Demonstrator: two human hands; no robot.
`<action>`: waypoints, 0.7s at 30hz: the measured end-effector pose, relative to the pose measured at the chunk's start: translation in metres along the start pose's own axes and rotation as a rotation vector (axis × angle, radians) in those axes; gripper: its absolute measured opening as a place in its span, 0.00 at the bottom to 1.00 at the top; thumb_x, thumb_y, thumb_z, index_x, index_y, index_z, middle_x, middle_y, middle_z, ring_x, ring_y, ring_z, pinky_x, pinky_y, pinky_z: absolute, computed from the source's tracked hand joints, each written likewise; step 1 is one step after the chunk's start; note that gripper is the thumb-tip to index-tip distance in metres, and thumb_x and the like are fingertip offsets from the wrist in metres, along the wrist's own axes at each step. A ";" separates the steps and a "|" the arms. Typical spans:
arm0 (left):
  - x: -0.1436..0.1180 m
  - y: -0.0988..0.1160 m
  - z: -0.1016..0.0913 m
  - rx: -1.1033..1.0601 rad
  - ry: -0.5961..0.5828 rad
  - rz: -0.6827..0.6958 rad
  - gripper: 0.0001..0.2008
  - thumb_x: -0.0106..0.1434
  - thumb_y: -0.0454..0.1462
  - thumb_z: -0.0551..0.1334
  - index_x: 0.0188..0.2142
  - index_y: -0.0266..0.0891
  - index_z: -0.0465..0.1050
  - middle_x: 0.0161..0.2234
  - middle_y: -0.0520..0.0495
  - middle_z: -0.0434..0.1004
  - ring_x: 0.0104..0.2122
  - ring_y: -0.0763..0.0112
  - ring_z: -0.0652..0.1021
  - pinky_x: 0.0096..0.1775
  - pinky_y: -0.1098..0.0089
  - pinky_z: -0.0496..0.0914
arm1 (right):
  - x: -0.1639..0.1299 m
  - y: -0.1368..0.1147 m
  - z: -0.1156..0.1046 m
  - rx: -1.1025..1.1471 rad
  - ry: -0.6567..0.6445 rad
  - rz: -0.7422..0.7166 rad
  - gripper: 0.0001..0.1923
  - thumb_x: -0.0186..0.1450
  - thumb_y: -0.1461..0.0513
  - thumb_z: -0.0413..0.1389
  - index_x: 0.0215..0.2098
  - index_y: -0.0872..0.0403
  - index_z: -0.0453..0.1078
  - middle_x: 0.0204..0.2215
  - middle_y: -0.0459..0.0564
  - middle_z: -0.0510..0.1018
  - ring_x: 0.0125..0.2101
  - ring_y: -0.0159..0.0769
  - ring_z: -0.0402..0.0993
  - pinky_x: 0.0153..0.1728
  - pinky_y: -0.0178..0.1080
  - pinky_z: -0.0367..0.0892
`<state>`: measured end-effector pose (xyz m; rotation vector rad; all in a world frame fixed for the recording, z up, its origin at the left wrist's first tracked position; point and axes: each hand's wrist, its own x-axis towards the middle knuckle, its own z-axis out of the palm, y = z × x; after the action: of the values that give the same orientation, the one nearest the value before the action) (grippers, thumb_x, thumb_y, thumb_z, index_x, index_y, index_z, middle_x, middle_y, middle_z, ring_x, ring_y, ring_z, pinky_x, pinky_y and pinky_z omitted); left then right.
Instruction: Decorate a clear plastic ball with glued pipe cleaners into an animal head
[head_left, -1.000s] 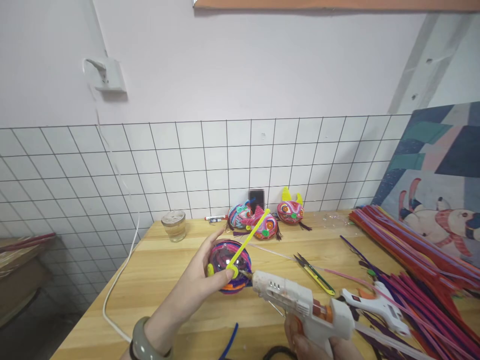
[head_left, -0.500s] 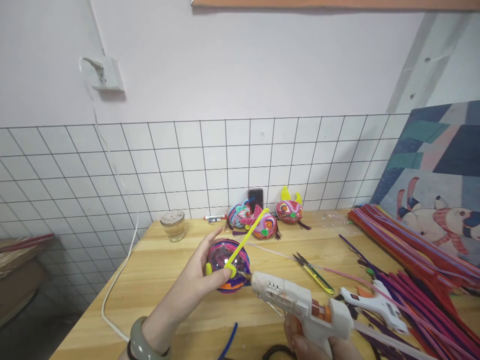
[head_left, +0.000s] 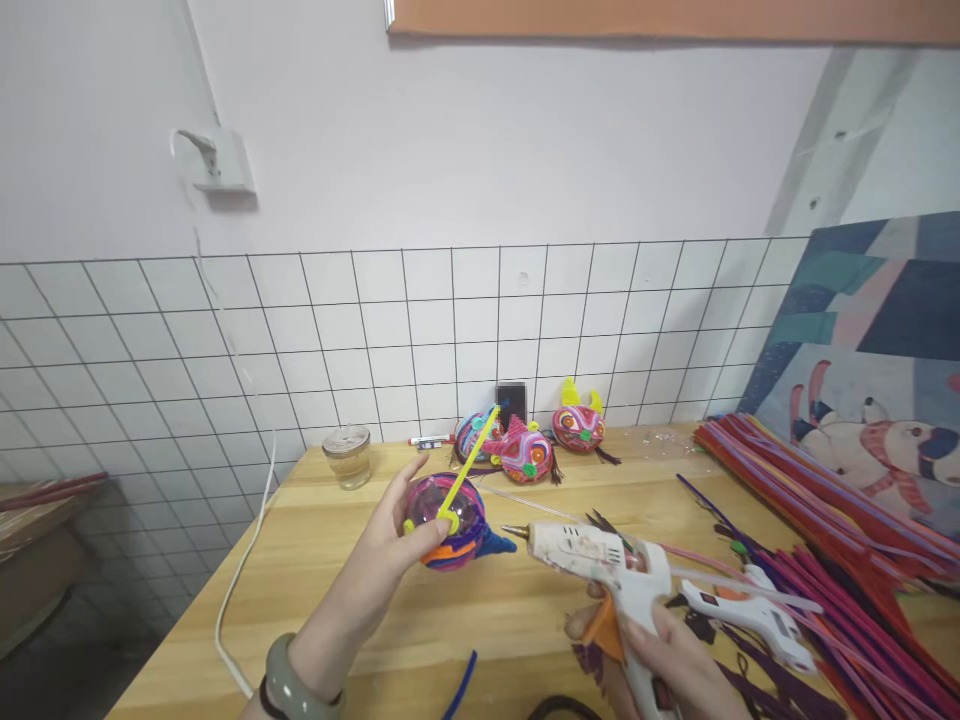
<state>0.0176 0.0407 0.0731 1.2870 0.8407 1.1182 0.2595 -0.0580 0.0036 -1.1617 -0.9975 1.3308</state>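
My left hand [head_left: 394, 535] is closed round a clear rounded shell wrapped with purple, blue and orange fuzzy stems, a pipe-cleaner craft [head_left: 469, 550]. A blue point sticks out on its right side. Under my left thumb is a coil at the lower end of a yellow pipe cleaner [head_left: 472, 460], which slants up to the right. My right hand [head_left: 652, 640] grips the handle of a white hot glue gun [head_left: 592, 550] with an orange trigger. Its metal nozzle points left, a short gap away from the craft.
Several finished colourful crafts [head_left: 579, 428] stand by the tiled wall near a dark phone [head_left: 512, 402]. A lidded glass [head_left: 349, 458] is at back left. A second glue gun [head_left: 750, 620], a cutter [head_left: 600, 520] and bundled pipe cleaners [head_left: 825, 500] lie right. A white cable [head_left: 244, 560] runs down the left side.
The glue gun has pulled back to the right, its nozzle leaving the yellow coil. The craft has shifted slightly left and its blue point now shows. The camera view has tilted up a little.
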 end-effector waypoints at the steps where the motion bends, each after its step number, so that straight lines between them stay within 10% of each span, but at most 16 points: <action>1: 0.001 0.000 -0.001 -0.019 0.030 -0.011 0.38 0.58 0.38 0.65 0.64 0.43 0.49 0.54 0.40 0.70 0.54 0.56 0.69 0.54 0.58 0.63 | 0.005 0.002 -0.003 -0.035 0.046 0.012 0.29 0.59 0.39 0.52 0.32 0.57 0.71 0.08 0.44 0.68 0.11 0.25 0.54 0.15 0.29 0.45; 7: 0.004 0.004 -0.002 -0.100 0.127 -0.006 0.38 0.57 0.37 0.65 0.64 0.42 0.48 0.55 0.39 0.69 0.53 0.55 0.71 0.51 0.58 0.66 | 0.036 0.034 -0.013 -0.481 0.184 0.211 0.30 0.61 0.37 0.42 0.22 0.53 0.62 0.08 0.46 0.69 0.09 0.30 0.63 0.12 0.30 0.54; 17: -0.013 0.019 0.004 0.190 0.014 0.073 0.40 0.54 0.34 0.65 0.63 0.38 0.50 0.54 0.38 0.70 0.51 0.58 0.72 0.54 0.59 0.63 | 0.029 0.018 -0.021 -1.090 0.420 -0.079 0.20 0.61 0.50 0.52 0.16 0.50 0.59 0.16 0.53 0.70 0.25 0.53 0.74 0.29 0.48 0.63; 21: -0.019 0.021 0.008 0.280 -0.087 0.085 0.39 0.52 0.32 0.64 0.62 0.41 0.53 0.56 0.40 0.67 0.51 0.58 0.72 0.54 0.60 0.63 | 0.016 -0.032 0.007 -1.245 0.277 -0.840 0.12 0.69 0.57 0.46 0.38 0.51 0.70 0.38 0.55 0.77 0.40 0.46 0.75 0.40 0.47 0.68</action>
<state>0.0165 0.0185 0.0923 1.6045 0.9076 1.0275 0.2589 -0.0384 0.0346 -1.4359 -1.8823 -0.2429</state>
